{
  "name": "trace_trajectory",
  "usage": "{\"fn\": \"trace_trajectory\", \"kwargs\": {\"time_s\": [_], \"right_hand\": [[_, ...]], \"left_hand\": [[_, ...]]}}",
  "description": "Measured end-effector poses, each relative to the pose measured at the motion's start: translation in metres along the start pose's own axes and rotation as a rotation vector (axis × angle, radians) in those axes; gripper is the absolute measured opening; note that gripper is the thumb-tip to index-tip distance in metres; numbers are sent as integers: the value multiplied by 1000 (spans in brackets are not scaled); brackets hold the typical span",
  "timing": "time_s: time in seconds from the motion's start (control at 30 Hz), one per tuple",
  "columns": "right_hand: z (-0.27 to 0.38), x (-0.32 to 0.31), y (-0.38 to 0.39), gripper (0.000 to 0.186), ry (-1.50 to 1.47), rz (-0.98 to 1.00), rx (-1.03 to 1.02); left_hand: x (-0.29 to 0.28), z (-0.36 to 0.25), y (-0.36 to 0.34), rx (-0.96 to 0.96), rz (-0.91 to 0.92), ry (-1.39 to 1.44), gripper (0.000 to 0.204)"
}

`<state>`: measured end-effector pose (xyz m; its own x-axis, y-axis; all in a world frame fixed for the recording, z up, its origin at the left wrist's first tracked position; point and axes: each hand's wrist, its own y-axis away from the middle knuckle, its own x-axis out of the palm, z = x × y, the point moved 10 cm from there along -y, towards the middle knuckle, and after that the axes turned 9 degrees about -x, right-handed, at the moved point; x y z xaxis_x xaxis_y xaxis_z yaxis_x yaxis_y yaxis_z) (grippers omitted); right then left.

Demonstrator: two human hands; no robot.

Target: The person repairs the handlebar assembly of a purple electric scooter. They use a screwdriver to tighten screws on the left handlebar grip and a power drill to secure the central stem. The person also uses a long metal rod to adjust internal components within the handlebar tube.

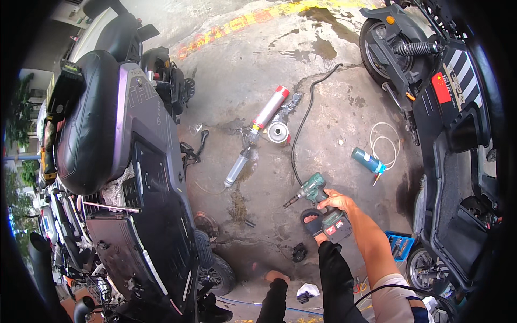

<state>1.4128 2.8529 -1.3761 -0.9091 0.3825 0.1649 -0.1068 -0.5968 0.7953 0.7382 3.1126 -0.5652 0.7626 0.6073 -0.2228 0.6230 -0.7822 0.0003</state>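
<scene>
My right hand [338, 201] is wrapped around the handle of a green cordless impact driver [312, 188], its dark socket pointing left and down. The driver's black and red battery [336, 225] is beside my foot in a black slide sandal [309, 222]. My left hand is out of view. To the left, a small dark cylindrical piece [250, 223] lies on the concrete. Just below the sandal sits a small black part [299, 252], its kind unclear. A black hose [299, 129] curves up from behind the driver.
Scooters stand at left [145, 161] and right [447, 134]. On the floor lie a red-and-silver cylinder [271, 106], a round can [278, 132], a clear syringe-like tube [237, 169], a blue canister [366, 160] with coiled hose, and a blue tool tray [399, 245].
</scene>
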Motion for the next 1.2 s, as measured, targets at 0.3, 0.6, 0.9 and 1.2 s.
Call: {"fn": "trace_trajectory", "kwargs": {"time_s": [0.3, 0.6, 0.9, 1.2], "right_hand": [[192, 186, 294, 37, -556, 250, -301], [356, 400, 588, 68, -662, 521, -584], [358, 550, 656, 50, -424, 477, -495], [349, 597, 659, 49, -375, 393, -504]], "left_hand": [[-93, -31, -43, -226, 183, 443, 52], [-39, -40, -11, -714, 325, 895, 37], [-32, -47, 4, -870, 383, 899, 24], [-27, -36, 0, -896, 488, 924, 17]]}}
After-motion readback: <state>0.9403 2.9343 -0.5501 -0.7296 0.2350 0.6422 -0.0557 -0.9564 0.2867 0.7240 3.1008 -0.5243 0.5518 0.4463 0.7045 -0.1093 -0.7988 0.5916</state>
